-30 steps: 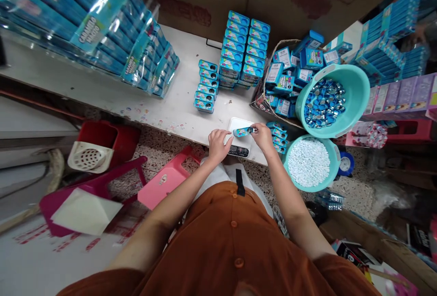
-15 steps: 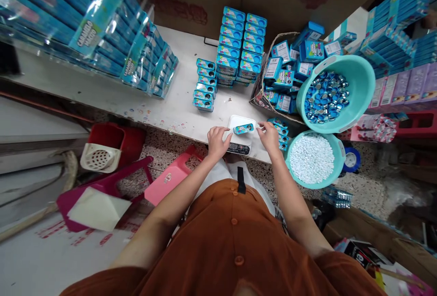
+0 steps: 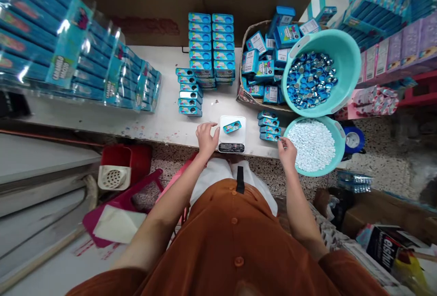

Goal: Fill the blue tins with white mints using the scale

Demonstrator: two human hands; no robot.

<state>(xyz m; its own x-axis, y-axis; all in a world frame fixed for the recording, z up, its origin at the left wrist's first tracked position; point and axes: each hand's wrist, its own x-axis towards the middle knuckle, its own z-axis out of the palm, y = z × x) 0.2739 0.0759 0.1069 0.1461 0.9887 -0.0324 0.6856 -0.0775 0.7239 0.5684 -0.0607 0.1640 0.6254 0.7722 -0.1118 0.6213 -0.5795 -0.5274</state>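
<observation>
My left hand [image 3: 206, 139] is open beside the left edge of a white digital scale [image 3: 232, 137], thumb and fingers apart. A small blue candy box [image 3: 232, 127] lies slightly tilted on the scale's plate, touched by neither hand. My right hand [image 3: 287, 153] is at the right end of the nearest blue candy box [image 3: 271, 137] in a short row, its fingers closed on that end. Just to the right of that hand is a turquoise basin [image 3: 337, 159] full of small white candies [image 3: 312, 143].
Two tall columns of blue boxes [image 3: 211, 54] and a shorter row [image 3: 190, 93] stand behind the scale. A carton [image 3: 243, 95] of loose boxes adjoins a turquoise basin [image 3: 351, 66] of blue-and-silver caps. Wrapped packs [image 3: 64, 66] fill the left. A pink-purple stool [image 3: 99, 227] is below.
My right hand has moved from the scale's right side to the row of boxes. My left hand stays by the scale. The view has shifted, and the box remains on the scale.
</observation>
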